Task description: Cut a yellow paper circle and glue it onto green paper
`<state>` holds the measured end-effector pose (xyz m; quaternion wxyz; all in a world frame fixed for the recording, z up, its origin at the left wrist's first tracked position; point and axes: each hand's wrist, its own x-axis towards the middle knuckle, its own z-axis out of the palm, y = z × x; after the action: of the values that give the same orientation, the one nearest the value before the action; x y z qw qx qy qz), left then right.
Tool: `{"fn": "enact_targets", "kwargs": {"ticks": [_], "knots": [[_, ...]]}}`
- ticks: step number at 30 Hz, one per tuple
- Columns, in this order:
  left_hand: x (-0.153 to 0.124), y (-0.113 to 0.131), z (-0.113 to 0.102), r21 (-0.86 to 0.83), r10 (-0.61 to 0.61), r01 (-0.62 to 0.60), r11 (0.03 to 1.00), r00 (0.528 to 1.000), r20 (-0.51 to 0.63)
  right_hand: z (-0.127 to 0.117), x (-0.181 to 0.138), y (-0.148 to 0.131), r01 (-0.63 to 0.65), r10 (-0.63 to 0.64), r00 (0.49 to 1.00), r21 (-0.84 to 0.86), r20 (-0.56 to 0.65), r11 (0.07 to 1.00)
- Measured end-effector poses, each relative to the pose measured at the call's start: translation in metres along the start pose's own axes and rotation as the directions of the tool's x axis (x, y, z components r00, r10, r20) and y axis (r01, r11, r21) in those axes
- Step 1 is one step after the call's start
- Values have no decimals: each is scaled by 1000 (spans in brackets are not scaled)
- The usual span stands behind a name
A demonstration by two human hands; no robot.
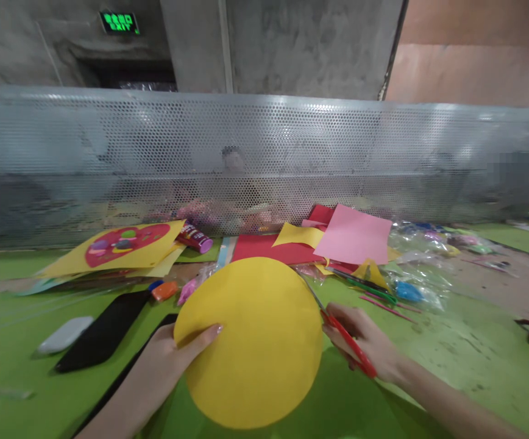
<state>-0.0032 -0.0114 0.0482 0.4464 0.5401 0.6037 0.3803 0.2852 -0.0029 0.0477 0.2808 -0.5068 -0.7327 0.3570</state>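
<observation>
A large round disc of yellow paper [255,347] is held up above the green table. My left hand [182,347] pinches its left edge, thumb on the front face and the other fingers hidden behind. In my right hand [365,338] is a pair of scissors [351,347] with red handles, the fingers closed around them. The blades point up and left along the disc's right edge; whether they touch the paper I cannot tell.
A perforated metal screen [264,140] crosses behind the green table [465,366]. Red paper [264,249], pink paper [356,235], a yellow sheet with a red heart [127,247], a black phone-like slab [104,329], a white case [66,335] and green-handled scissors [378,291] lie around.
</observation>
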Motion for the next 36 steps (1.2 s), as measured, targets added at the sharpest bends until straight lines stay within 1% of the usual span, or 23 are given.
{"fn": "enact_targets", "kwargs": {"ticks": [3, 7, 10, 13, 16, 18, 22, 26, 30, 36], "knots": [[1, -2, -1, 21, 17, -17, 1000, 1000, -6, 0, 0, 0, 22, -23, 999, -39, -30, 999], [1, -2, 0, 37, 4, -3, 999, 1000, -14, -2, 0, -1, 4, -5, 1000, -59, -16, 998], [0, 1, 0, 38, 6, -5, 999, 1000, -25, -2, 0, -1, 34, -37, 999, -73, -36, 997], [-1, 3, 0, 32, 12, -11, 999, 999, -31, -2, 0, 0, 17, -19, 999, -39, -47, 999], [-1, 4, 1, 14, 9, -9, 1000, 1000, -16, 0, -1, 0, -33, 33, 999, 39, -17, 999], [-1, 4, 2, 10, -3, 3, 1000, 1000, -8, 0, -2, 1, -26, 25, 1000, 60, 3, 998], [-1, 4, 2, 26, -1, 1, 1000, 1000, -7, -1, -2, 1, -6, 5, 1000, 58, 19, 998], [-2, 5, 3, 23, 0, 0, 1000, 1000, 1, -1, -1, 0, -21, 20, 999, 53, 30, 998], [-3, 7, 3, 53, 5, -4, 999, 1000, -13, -2, -2, -2, -33, 31, 998, 39, 45, 999], [-4, 8, 3, 32, -3, 3, 999, 1000, -6, -2, -1, -2, -21, 21, 999, 19, 27, 1000]]}}
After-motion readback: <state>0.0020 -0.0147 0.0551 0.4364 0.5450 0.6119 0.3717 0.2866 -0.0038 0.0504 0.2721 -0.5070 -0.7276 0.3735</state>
